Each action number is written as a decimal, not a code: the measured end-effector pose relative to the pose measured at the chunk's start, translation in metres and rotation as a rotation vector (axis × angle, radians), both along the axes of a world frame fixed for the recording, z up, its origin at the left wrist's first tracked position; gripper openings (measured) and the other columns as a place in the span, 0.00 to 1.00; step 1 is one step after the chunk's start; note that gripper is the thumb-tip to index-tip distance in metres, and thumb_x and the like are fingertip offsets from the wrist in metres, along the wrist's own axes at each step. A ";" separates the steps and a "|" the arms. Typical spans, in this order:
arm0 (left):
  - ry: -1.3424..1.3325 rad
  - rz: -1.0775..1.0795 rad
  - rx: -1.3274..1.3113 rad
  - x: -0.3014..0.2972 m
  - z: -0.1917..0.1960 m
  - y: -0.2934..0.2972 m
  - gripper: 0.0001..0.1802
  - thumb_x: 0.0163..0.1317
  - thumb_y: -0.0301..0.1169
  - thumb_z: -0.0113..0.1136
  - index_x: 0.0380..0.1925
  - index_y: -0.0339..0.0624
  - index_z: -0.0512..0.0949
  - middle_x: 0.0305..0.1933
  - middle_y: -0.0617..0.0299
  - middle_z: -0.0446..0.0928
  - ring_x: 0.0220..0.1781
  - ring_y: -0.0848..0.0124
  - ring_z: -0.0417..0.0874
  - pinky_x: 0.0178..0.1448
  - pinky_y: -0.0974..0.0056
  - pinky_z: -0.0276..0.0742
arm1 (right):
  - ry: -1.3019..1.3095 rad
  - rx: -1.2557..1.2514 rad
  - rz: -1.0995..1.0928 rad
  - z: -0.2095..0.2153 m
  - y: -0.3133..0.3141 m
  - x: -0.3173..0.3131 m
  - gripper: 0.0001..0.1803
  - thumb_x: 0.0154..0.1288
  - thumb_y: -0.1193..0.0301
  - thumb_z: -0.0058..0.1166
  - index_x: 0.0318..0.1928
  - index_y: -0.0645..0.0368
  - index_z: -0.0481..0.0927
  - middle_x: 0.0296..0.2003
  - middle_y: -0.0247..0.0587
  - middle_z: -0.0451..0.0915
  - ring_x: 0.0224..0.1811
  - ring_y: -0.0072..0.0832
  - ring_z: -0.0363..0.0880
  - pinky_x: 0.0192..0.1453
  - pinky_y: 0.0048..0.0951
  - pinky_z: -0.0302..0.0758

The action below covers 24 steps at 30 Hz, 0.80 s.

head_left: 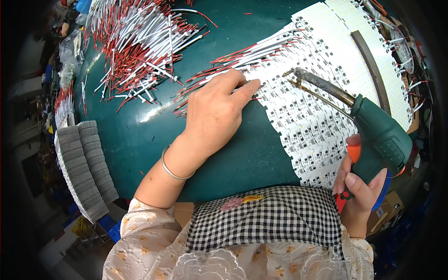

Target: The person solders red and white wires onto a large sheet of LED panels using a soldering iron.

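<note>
My left hand point(212, 107) is closed in a pinch at the left edge of the white circuit boards point(305, 126), on a thin wire mostly hidden beneath the fingers. Beyond it, a row of red and white wires point(252, 55) runs from the boards' edge out over the table. My right hand point(361, 186) grips the handle of a green soldering gun point(381, 133), some fingers near its orange trigger. The gun's metal nozzle and thin guide tube point left over the boards, apart from my left hand. The boards carry rows of small dark components.
A large heap of loose red and white wires point(140, 51) covers the far left of the green table point(228, 163). A dark curved bar point(373, 70) lies across the boards. Grey ribbed strips point(86, 163) hang at the left edge, near a clear plastic bag point(70, 58).
</note>
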<state>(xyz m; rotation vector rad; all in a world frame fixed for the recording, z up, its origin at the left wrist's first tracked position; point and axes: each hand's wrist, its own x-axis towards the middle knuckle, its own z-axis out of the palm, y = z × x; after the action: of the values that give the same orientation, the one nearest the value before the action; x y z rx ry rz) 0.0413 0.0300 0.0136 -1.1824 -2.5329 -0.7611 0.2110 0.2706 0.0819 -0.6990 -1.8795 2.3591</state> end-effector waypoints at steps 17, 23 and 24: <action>0.008 -0.064 0.071 0.000 -0.011 -0.005 0.18 0.42 0.17 0.60 0.36 0.44 0.84 0.24 0.63 0.70 0.23 0.68 0.76 0.22 0.63 0.71 | -0.053 0.076 0.037 -0.011 -0.016 -0.006 0.33 0.54 0.76 0.60 0.57 0.77 0.61 0.43 0.53 0.72 0.17 0.25 0.73 0.18 0.25 0.76; 0.000 -0.065 0.082 0.001 -0.010 -0.003 0.17 0.42 0.17 0.60 0.35 0.43 0.84 0.24 0.63 0.70 0.23 0.68 0.76 0.22 0.63 0.72 | -0.090 0.063 0.063 -0.014 -0.015 -0.006 0.31 0.55 0.76 0.59 0.56 0.75 0.62 0.32 0.50 0.74 0.16 0.24 0.73 0.19 0.24 0.76; -0.006 -0.062 0.061 0.001 -0.009 -0.003 0.20 0.42 0.14 0.59 0.37 0.44 0.84 0.24 0.62 0.73 0.22 0.67 0.77 0.23 0.63 0.73 | -0.068 0.064 0.044 -0.014 -0.017 -0.007 0.30 0.55 0.75 0.60 0.55 0.74 0.63 0.29 0.48 0.73 0.16 0.24 0.73 0.19 0.24 0.76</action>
<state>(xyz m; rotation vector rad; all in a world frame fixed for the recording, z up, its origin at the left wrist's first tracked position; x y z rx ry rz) 0.0426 0.0266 0.0048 -1.2460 -2.4689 -0.8516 0.2037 0.2540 0.0684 -0.7495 -2.0085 2.3173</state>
